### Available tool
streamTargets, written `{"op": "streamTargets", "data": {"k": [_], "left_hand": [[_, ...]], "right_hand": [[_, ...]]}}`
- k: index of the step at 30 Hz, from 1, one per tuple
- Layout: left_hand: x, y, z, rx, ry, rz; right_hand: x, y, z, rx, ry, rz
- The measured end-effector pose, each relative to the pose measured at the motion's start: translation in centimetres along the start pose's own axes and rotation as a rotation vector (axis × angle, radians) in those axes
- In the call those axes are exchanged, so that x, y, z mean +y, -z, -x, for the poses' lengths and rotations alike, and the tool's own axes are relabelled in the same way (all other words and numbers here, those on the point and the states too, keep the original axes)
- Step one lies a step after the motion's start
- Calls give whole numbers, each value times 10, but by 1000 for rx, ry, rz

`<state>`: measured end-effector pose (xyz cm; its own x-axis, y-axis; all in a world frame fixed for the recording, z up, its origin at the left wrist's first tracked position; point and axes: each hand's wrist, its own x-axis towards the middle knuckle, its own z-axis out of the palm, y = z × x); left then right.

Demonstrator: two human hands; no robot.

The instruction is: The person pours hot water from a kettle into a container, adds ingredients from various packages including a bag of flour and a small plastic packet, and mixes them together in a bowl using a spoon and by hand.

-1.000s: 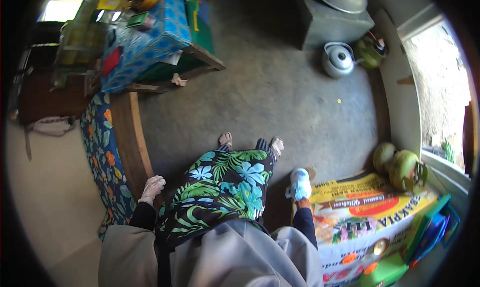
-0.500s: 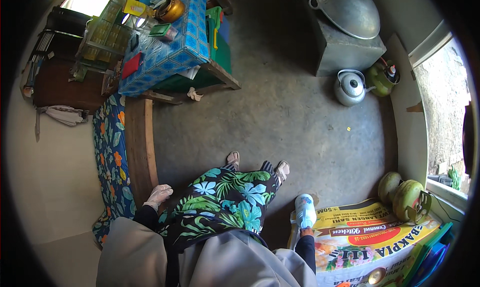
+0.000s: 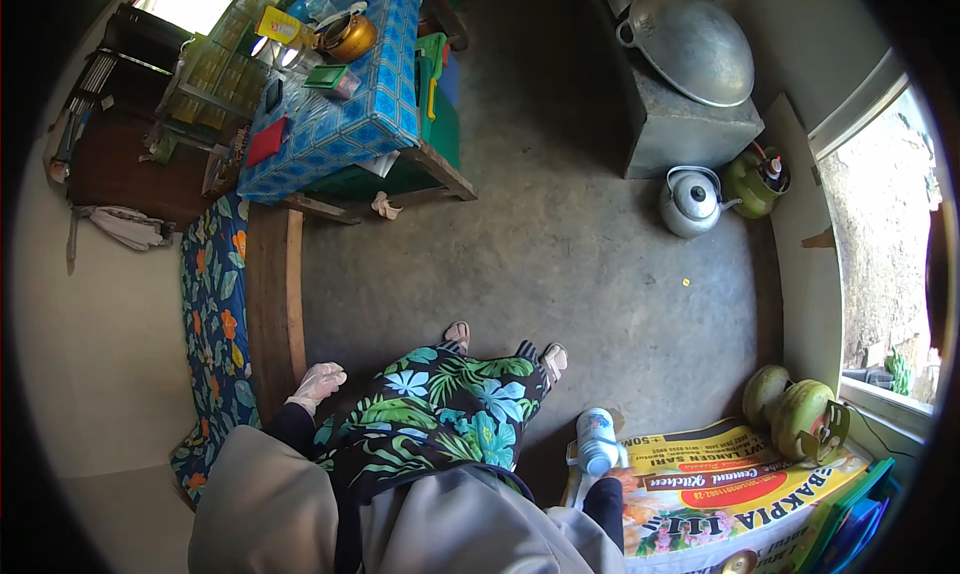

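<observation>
My left hand wears a thin clear plastic glove and hangs beside the wooden bench edge. Its fingers are curled together with nothing visible in them. Off to the right, my right hand is at the near end of a white and light-blue flask-shaped container, fingers closed against its side. The flask hides part of the grip. It is beside the corner of a surface covered with a yellow printed banner. A dark apron with green and blue flowers covers my legs.
A wooden bench with floral cloth runs along the left. Farther off stands a table with a blue checked cloth. At the far right are a big metal wok, a kettle and a green gas cylinder. More cylinders sit on the banner.
The whole view has shifted slightly, with the room lower in it. My right hand has moved from the flask's near end to its right side. The left hand hangs in much the same place.
</observation>
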<state>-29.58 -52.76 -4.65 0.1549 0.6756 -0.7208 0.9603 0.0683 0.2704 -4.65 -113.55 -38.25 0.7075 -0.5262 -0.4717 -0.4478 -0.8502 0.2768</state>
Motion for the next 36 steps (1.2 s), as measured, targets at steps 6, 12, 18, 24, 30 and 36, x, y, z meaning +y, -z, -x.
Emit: {"op": "streamTargets", "data": {"k": [6,12,18,24,30,36], "left_hand": [[-10,-4,6,-15,7,60],[4,-10,14,-19,-30,151],[-3,-33,10,27,-109,257],[-27,-73,-21,72,-291,209],[-52,-69,-14,-8,-289,289],[17,-36,-5,37,-190,193]], "right_hand": [[-2,100,-5,429,445,-414],[-20,329,69,962,445,-579],[-39,381,91,990,487,-609],[-34,375,85,943,494,-583],[-27,356,87,863,473,-581],[-14,330,94,818,361,-597]]}}
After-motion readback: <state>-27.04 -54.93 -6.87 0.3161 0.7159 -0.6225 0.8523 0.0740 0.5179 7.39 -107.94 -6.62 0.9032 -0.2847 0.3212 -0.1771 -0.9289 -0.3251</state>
